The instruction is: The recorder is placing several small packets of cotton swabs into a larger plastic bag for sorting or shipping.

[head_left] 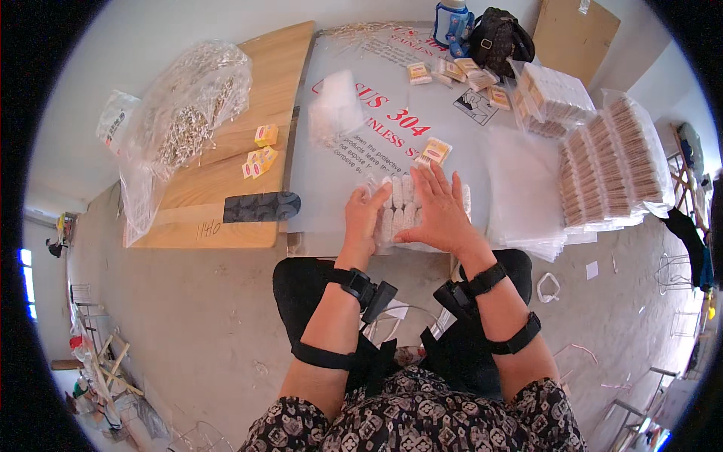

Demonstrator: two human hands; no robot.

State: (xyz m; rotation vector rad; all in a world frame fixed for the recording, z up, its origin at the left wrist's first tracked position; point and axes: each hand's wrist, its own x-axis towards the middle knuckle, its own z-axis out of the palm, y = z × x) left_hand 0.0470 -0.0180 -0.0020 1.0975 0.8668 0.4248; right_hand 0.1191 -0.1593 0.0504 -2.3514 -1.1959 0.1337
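Close to the table's front edge lies a clear bag of cotton swab bundles (398, 214), their white tips facing up in rows. My left hand (363, 215) grips the bag's left side, with its fingers curled and its thumb against the plastic. Across the right part of the bundles rests my right hand (444, 215), its fingers stretched and spread and its thumb reaching toward the middle. It covers part of the bundles. Just beyond my fingers is a small yellow-and-white packet (436, 150). A stack of clear plastic bags (521, 192) lies to the right of my right hand.
Filled swab packs (614, 162) are piled at the right. A big bag of loose swabs (192, 113) lies on the wooden board (260, 83), near small yellow boxes (261, 160). Behind stand a blue bottle (452, 26) and black backpack (502, 41). Folded clear plastic (337, 105) lies mid-table.
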